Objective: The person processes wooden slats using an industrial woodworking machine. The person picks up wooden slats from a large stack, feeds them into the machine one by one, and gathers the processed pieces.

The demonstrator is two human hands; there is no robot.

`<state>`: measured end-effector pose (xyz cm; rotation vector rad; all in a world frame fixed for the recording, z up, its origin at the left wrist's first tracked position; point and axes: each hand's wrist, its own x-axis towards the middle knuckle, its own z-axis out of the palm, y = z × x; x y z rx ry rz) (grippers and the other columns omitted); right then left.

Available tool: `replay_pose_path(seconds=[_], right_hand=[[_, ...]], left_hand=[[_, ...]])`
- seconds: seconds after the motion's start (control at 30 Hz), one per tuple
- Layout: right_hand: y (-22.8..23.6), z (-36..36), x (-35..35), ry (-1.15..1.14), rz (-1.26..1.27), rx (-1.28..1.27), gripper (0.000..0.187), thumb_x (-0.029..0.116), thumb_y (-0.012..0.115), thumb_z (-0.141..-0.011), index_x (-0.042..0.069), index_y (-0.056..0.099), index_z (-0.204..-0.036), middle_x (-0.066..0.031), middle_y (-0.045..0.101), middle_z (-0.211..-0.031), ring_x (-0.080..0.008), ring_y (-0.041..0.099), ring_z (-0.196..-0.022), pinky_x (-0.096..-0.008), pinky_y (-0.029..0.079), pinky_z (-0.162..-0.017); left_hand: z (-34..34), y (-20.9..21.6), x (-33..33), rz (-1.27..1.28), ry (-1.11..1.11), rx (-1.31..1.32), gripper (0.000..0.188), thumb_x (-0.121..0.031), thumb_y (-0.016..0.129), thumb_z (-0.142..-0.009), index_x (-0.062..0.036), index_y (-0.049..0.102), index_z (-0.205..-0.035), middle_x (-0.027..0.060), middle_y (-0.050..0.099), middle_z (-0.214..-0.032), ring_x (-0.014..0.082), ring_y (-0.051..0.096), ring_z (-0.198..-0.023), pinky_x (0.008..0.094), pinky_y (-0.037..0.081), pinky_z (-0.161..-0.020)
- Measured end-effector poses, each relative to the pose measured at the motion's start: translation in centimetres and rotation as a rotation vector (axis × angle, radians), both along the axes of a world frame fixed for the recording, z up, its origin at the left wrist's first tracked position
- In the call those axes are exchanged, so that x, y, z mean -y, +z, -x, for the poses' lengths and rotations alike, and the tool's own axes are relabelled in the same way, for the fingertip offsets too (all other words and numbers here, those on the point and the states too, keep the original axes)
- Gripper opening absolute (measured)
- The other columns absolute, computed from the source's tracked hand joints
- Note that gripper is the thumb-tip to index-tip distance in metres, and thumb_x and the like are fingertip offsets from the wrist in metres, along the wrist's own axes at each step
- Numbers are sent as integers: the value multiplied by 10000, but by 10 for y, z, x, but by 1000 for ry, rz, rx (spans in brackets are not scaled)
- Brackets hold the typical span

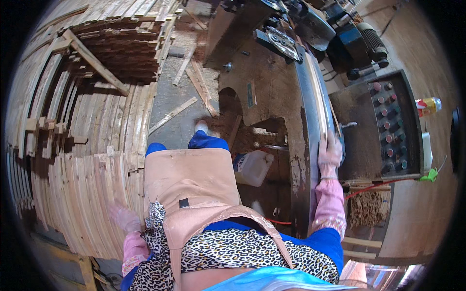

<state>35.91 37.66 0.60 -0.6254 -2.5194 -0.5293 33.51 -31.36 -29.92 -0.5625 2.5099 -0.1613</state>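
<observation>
My right hand [330, 151], in a thin pale glove and pink sleeve, is closed on the near end of a narrow wooden strip [316, 92]. That strip lies lengthwise along the metal bed [303, 179] of a woodworking machine, its far end at the machine's head [281, 44]. At my left side, my left hand [125, 218] is over a stack of pale wooden strips [82, 203]. It is gloved too and slightly blurred, with its fingers stretched out across the strips. Whether it touches them I cannot tell.
A control box [391, 126] with several buttons stands right of the bed, and a motor [373, 40] beyond it. Under the machine sits a white plastic jug [255, 167]. Loose offcuts [173, 115] litter the floor ahead. More strips [111, 39] are piled at far left.
</observation>
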Motion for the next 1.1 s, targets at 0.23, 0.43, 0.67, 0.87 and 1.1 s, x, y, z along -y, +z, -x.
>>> replay_pose_path(seconds=[0.23, 0.43, 0.67, 0.87, 1.1], right_hand=[[-13, 145, -97, 186, 148, -53, 405, 407, 626, -952, 173, 679, -1278, -170, 715, -1072, -369, 661, -1020, -477, 516, -906], [-11, 228, 39, 556, 524, -26, 336, 273, 663, -961, 118, 683, -1259, -148, 699, -1221, -268, 657, -1144, -378, 507, -997], [-13, 155, 250, 702, 1617, 362, 830, 82, 741, -885, 59, 289, -1581, -117, 427, -1552, -199, 437, -1388, -326, 352, -1149], [27, 29, 152, 302, 1252, -205, 796, 118, 692, -903, 58, 284, -1585, -146, 484, -1491, -218, 522, -1290, -319, 437, -1060], [15, -75, 48, -213, 553, 42, 691, 317, 651, -929, 221, 371, -1553, -209, 553, -1424, -380, 542, -1295, -463, 429, -1090]], left_hand=[[45, 33, 21, -257, 49, -136, 755, -254, 596, -898, 51, 314, -1528, 248, 409, -1523, 377, 460, -1353, 441, 383, -1143], [224, 102, -41, -1156, 257, -911, 420, -132, 766, -822, -28, 540, -1160, 41, 555, -835, 165, 561, -718, 316, 497, -631], [301, 247, -293, -2060, 167, -869, 292, -234, 624, -966, -10, 723, -1125, 137, 699, -1147, 185, 642, -1065, 308, 468, -1002], [256, 227, -341, -2105, -73, -536, 829, -207, 762, -862, 12, 328, -1533, 229, 425, -1512, 359, 448, -1379, 420, 413, -1117], [213, 71, -243, -1529, 296, -451, 649, -148, 705, -890, 16, 453, -1465, 217, 556, -1418, 298, 536, -1317, 351, 402, -1107]])
